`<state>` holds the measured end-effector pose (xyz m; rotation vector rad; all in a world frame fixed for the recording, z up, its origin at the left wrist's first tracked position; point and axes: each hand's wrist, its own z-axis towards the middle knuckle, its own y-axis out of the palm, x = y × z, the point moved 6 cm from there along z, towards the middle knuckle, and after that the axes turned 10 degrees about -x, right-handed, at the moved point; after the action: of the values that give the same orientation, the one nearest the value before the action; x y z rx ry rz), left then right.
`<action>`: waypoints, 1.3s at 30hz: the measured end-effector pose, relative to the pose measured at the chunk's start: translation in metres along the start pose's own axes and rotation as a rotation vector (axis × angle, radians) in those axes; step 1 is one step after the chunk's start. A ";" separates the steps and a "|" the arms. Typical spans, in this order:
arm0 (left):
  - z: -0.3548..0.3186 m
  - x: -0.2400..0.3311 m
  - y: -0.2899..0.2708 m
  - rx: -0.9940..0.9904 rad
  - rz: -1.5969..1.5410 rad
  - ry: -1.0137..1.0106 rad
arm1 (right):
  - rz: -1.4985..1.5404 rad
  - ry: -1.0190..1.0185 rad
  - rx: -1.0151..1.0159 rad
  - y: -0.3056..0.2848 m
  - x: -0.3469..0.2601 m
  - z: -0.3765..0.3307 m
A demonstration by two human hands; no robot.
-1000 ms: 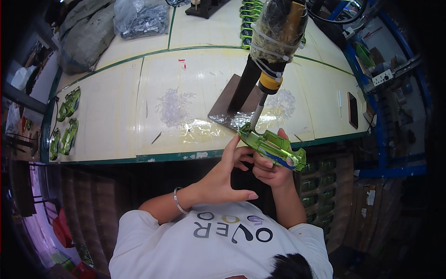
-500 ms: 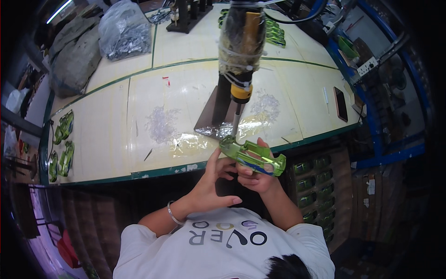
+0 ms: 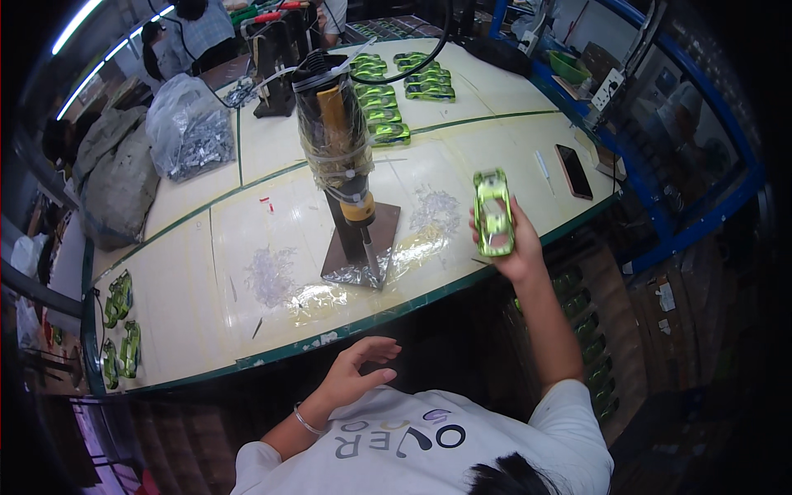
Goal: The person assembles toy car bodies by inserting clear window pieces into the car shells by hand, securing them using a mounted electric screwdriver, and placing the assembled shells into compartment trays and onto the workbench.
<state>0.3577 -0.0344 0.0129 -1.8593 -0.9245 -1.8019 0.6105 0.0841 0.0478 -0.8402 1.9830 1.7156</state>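
My right hand point(image 3: 521, 246) grips a shiny green toy car body shell point(image 3: 493, 216) above the front right of the table, thumb and fingers at its sides. Window-like openings show in the shell. In front of my chest, off the table's front edge, my left hand point(image 3: 365, 363) is open and holds nothing, its fingers loosely curved and the thumb apart. Between and beyond the hands stands an upright tool point(image 3: 337, 140) wrapped in clear plastic, with a yellow collar and a metal shaft pointing down over a brown base plate point(image 3: 342, 262).
More green car shells lie in rows point(image 3: 429, 82) at the back, and several rest at the left edge point(image 3: 129, 348). Clear plastic scraps point(image 3: 272, 276) litter the table. A phone point(image 3: 574, 172) and a thin white stick point(image 3: 544, 169) lie right. A bag of metal parts point(image 3: 194, 132) stands back left.
My right hand has carried the car shell away from the tool's tip, out to the right. My left hand has come away from the shell and drawn back. The head view has shifted.
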 end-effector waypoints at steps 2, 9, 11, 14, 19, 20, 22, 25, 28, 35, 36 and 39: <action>0.000 0.004 -0.001 0.003 0.023 0.003 | -0.266 -0.085 -0.072 0.005 -0.025 0.043; -0.016 0.003 -0.018 0.161 -0.006 0.008 | -1.939 -0.297 -0.429 0.061 -0.001 0.161; -0.029 0.001 -0.029 0.255 -0.018 0.021 | -2.013 -0.311 -0.542 0.069 0.026 0.178; -0.046 -0.003 -0.040 0.381 -0.028 0.052 | -1.962 -0.425 -0.571 0.070 0.049 0.200; -0.071 0.016 -0.084 0.568 0.125 0.042 | -1.748 -0.634 -0.433 0.033 0.024 0.198; -0.082 0.025 -0.102 0.652 0.232 0.050 | -1.696 -0.708 -0.442 0.055 0.019 0.171; -0.106 0.052 -0.139 0.897 0.585 0.117 | -1.533 -0.585 -0.342 -0.014 -0.002 0.190; -0.164 0.071 -0.207 1.310 1.251 0.121 | -1.581 -0.382 -0.254 0.015 0.000 0.122; -0.211 0.086 -0.276 1.537 1.528 -0.169 | -1.431 -0.268 -0.227 -0.010 -0.003 0.070; -0.240 0.067 -0.393 1.432 2.098 -0.499 | -1.114 -0.196 -0.017 -0.051 0.005 -0.034; -0.243 0.060 -0.403 1.434 2.102 -0.458 | -1.108 -0.238 -0.007 -0.048 0.007 -0.043; -0.258 0.049 -0.431 1.312 1.958 -0.802 | -1.131 -0.248 0.056 -0.044 0.017 -0.059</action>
<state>-0.1283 0.1033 0.0152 -1.2068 0.0180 0.6642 0.6324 0.0200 0.0141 -1.2889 0.9937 0.9937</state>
